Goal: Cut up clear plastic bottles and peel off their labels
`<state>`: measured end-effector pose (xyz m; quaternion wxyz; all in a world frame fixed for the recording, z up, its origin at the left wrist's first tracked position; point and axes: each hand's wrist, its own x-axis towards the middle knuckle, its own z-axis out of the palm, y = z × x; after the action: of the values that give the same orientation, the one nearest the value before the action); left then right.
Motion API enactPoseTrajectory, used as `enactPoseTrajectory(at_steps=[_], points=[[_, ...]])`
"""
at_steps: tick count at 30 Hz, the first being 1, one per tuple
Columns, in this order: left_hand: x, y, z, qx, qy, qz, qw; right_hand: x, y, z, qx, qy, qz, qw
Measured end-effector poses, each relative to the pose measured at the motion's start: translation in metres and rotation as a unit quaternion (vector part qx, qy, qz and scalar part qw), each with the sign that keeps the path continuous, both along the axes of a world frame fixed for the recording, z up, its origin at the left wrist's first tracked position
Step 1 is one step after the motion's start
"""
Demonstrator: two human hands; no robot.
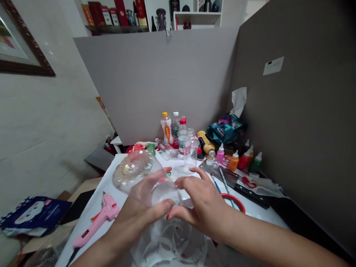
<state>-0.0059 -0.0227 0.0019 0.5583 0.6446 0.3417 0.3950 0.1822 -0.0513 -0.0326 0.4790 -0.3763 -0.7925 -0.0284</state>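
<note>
A large clear plastic bottle piece (136,170) with a ribbed round end lies tilted in my left hand (150,200), whose fingers curve round its narrower side. My right hand (200,204) has its thumb and forefinger against the near edge of the clear plastic, close to my left thumb. What exactly sits between the right fingertips is too see-through to make out. Below both hands is a clear container (191,241) with curled transparent strips in it. Red-handled scissors (236,202) lie partly behind my right wrist.
A pink glue gun (101,218) lies at the left of the white table (89,207). Plastic bottles (182,137) stand at the back. Paint bottles (233,161), a cleaver (230,180), brushes (222,178) and a tissue pack (226,128) are on the right.
</note>
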Motion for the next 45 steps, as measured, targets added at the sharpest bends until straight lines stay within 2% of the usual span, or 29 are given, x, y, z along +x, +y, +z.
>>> enactPoseTrajectory(at_steps=[3,6,8,11,12,13,16,17,20,22,24,27,29,31,36,38,39,40,41,43,44,45], points=[[-0.002,-0.003,0.004,0.027,-0.008,0.030,0.999,0.001,-0.001,0.006,0.006,-0.035,0.046,0.998],[-0.009,0.001,0.004,-0.001,-0.065,-0.044,0.997,0.011,-0.001,0.017,-0.110,0.035,0.136,0.984],[-0.014,0.005,0.006,-0.020,-0.116,-0.113,0.987,0.018,0.003,0.021,-0.237,0.134,0.216,0.938],[-0.020,0.007,0.011,-0.020,-0.155,-0.181,0.971,0.025,0.015,0.017,-0.393,0.246,0.285,0.839],[-0.021,0.006,0.013,-0.012,-0.154,-0.191,0.969,0.026,0.019,0.014,-0.418,0.261,0.283,0.823],[-0.021,0.005,0.014,-0.004,-0.149,-0.198,0.969,0.026,0.023,0.010,-0.427,0.270,0.271,0.820],[-0.021,0.002,0.016,0.006,-0.124,-0.210,0.970,0.024,0.027,0.005,-0.405,0.277,0.225,0.842],[-0.020,0.001,0.015,0.020,-0.112,-0.210,0.971,0.023,0.025,0.005,-0.400,0.277,0.238,0.841],[-0.019,0.002,0.011,0.075,-0.064,-0.187,0.977,0.021,0.014,0.013,-0.404,0.227,0.335,0.820],[-0.017,0.005,0.006,0.070,-0.039,-0.156,0.984,0.018,0.005,0.017,-0.405,0.183,0.334,0.831],[-0.014,0.008,0.001,0.038,-0.024,-0.122,0.991,0.012,-0.001,0.016,-0.361,0.169,0.251,0.882],[-0.009,0.010,-0.003,0.023,0.016,-0.055,0.998,0.004,-0.002,0.007,-0.174,0.123,0.080,0.974],[-0.006,0.008,-0.004,0.035,0.040,-0.022,0.998,0.002,0.000,0.001,-0.036,0.047,0.000,0.998],[-0.005,0.005,-0.004,0.046,0.049,-0.003,0.998,0.001,0.001,-0.002,0.036,0.005,-0.020,0.999],[-0.010,0.001,0.002,0.040,0.021,0.017,0.999,0.002,-0.010,0.007,0.054,0.018,0.014,0.998],[-0.014,0.003,0.004,0.016,-0.012,0.018,1.000,0.004,-0.013,0.014,0.017,0.040,0.050,0.998],[-0.016,0.004,0.005,0.000,-0.039,0.002,0.999,0.005,-0.014,0.016,-0.031,0.081,0.077,0.993],[-0.018,0.005,0.006,-0.012,-0.071,-0.030,0.997,0.007,-0.012,0.018,-0.101,0.143,0.113,0.978],[-0.020,0.006,0.007,-0.018,-0.106,-0.069,0.992,0.008,-0.009,0.019,-0.185,0.219,0.155,0.945],[-0.022,0.007,0.009,0.000,-0.165,-0.141,0.976,0.013,0.001,0.018,-0.341,0.364,0.224,0.838],[-0.022,0.007,0.010,0.019,-0.183,-0.165,0.969,0.015,0.008,0.016,-0.394,0.408,0.242,0.787],[-0.022,0.007,0.011,0.038,-0.190,-0.176,0.965,0.017,0.014,0.014,-0.429,0.430,0.251,0.754]])
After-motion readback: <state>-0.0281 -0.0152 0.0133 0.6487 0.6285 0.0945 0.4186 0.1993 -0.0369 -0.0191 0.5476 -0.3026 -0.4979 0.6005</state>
